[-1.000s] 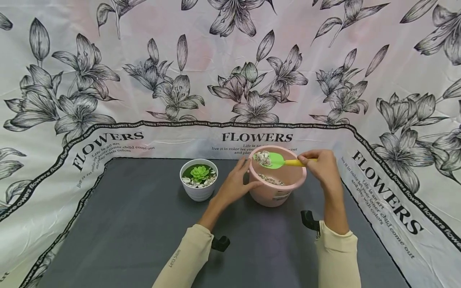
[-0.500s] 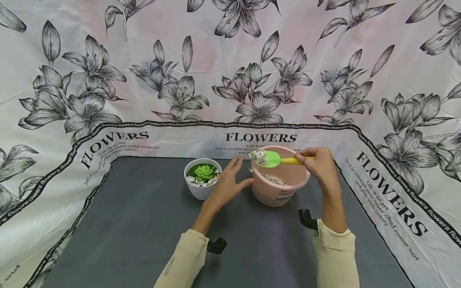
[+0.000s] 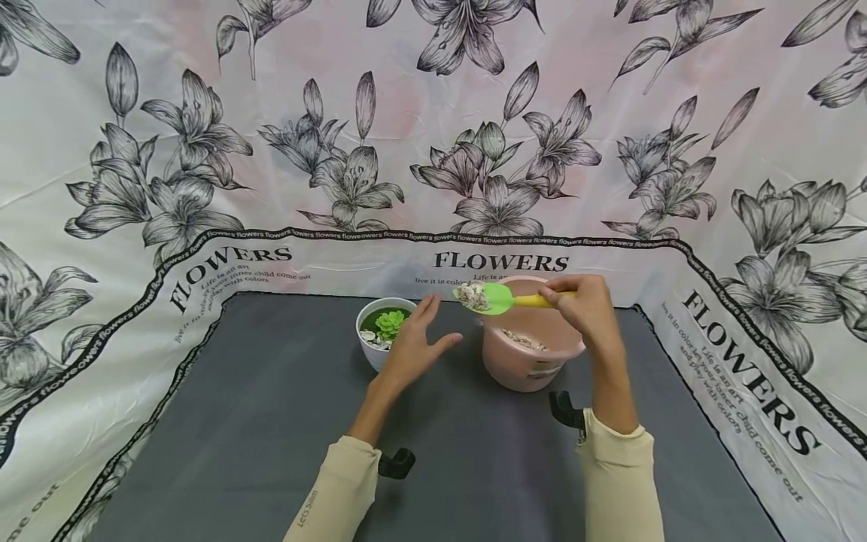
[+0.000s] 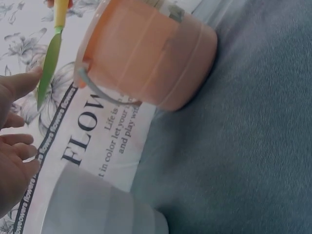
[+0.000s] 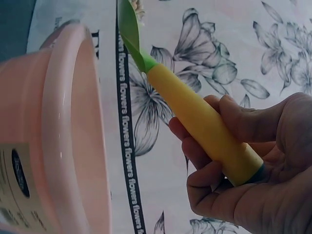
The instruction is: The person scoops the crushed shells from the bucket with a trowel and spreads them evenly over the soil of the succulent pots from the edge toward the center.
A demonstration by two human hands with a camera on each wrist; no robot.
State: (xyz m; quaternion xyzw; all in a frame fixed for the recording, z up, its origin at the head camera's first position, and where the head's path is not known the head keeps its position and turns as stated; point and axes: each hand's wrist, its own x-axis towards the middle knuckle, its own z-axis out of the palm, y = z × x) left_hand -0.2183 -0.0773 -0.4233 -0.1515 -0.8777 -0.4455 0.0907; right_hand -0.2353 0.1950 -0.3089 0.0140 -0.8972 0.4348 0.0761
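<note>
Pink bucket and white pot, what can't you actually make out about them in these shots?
- Pink bucket: head view, the right hand and near wall hide most of the pebbles; how full, cannot tell. Its label is too small to read.
- White pot: head view, the left hand covers its right side; left wrist view is blurred and cut off below.
- Green scoop: right wrist view, top edge cuts its load.

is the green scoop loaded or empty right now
Loaded: the green scoop in the right hand carries a heap of pale pebbles.
</note>
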